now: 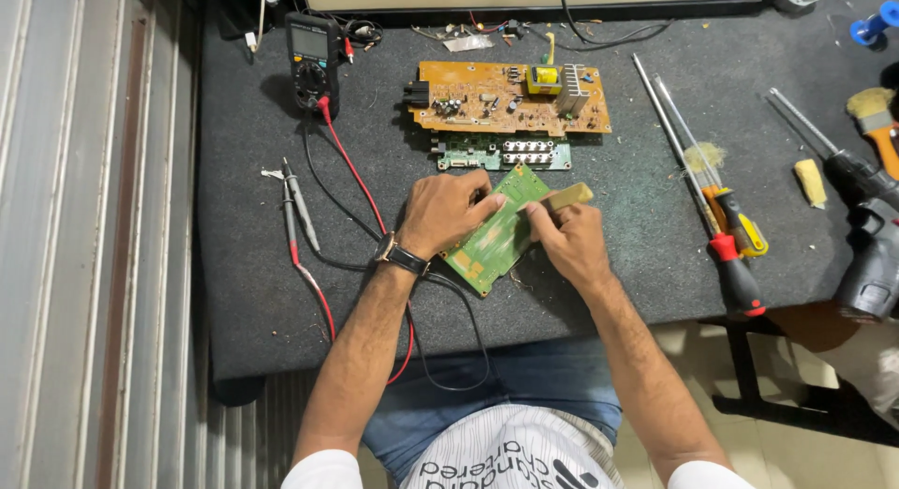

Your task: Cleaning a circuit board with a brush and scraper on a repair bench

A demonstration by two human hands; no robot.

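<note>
- The left hand, a dark watch on its wrist, presses down on a green circuit board, fingers spread over the board's upper left part and holding it steady.
- The board lies tilted on the dark grey bench mat, near the front edge and right before the person.
- The right hand is closed around the handle of a small brush, whose pale end pokes out above the knuckles; the hand rests on the board's right edge.
- Behind the hands lies a large brown circuit board, and a narrow green board with white connectors sits just below it.
- A black multimeter stands at the rear left; its red and black probes lie on the mat left of the hands, and the leads trail past the left wrist.
- To the right lie two long screwdrivers with red and yellow handles, and farther right a paintbrush and a dark power drill.
</note>
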